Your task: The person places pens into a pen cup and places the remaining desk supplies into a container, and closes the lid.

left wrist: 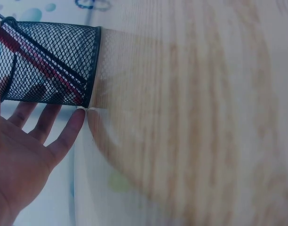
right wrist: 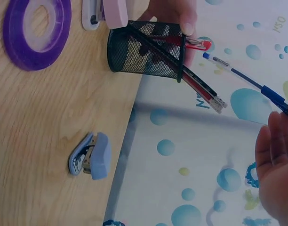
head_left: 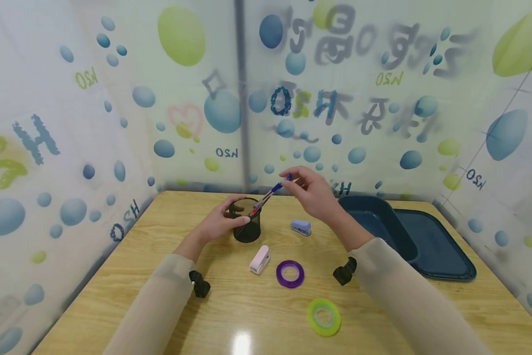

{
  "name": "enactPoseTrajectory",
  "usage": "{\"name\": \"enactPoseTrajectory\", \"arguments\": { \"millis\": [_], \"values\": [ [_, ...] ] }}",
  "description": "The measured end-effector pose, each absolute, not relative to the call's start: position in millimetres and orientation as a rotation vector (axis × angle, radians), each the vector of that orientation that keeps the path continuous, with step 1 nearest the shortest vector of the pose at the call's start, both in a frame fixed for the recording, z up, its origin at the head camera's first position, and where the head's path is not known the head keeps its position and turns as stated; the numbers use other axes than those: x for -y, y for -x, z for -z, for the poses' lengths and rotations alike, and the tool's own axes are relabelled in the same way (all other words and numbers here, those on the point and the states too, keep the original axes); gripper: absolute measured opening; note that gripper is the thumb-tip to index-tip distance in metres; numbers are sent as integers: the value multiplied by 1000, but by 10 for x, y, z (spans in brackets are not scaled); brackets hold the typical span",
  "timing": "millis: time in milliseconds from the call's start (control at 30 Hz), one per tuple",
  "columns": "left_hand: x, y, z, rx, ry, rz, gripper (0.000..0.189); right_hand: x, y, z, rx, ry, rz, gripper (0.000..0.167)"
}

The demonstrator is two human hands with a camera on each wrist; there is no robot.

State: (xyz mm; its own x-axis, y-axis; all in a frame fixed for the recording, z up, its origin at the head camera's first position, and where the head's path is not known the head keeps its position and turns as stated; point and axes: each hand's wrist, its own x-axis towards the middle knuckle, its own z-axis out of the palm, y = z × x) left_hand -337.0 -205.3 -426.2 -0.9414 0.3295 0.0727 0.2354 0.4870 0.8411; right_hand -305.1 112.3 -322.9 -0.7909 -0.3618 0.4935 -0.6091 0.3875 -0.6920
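Note:
A black mesh pen cup (head_left: pixel 246 232) stands on the wooden table, and my left hand (head_left: pixel 217 222) holds it, thumb on the near side and fingers around the far side. Above the cup, my right hand (head_left: pixel 310 192) pinches a blue pen (head_left: pixel 276 187) near its upper end. The pen slants down toward the cup's mouth; in the right wrist view its blue lower end (right wrist: pixel 206 55) is outside the rim. Dark and red pencils (right wrist: pixel 200 87) and a red pen (right wrist: pixel 199 45) lean inside the cup. The left wrist view shows them through the mesh (left wrist: pixel 50 61).
A blue stapler (head_left: pixel 301 227) and a pink stapler (head_left: pixel 260 260) lie near the cup. Closer to me are a purple tape roll (head_left: pixel 290 284) and a yellow-green tape roll (head_left: pixel 324 330). At the right, a deep dark-blue tray (head_left: pixel 403 236) rests against a flatter one (head_left: pixel 443 246).

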Motion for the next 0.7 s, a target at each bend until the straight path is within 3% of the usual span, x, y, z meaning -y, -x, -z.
{"name": "enactPoseTrajectory", "arguments": {
  "millis": [700],
  "values": [
    [2038,3373,4269,-2607,-497,-1484,78,-1011,3090,3512,2639,-845,-1334,27]
  ]
}}
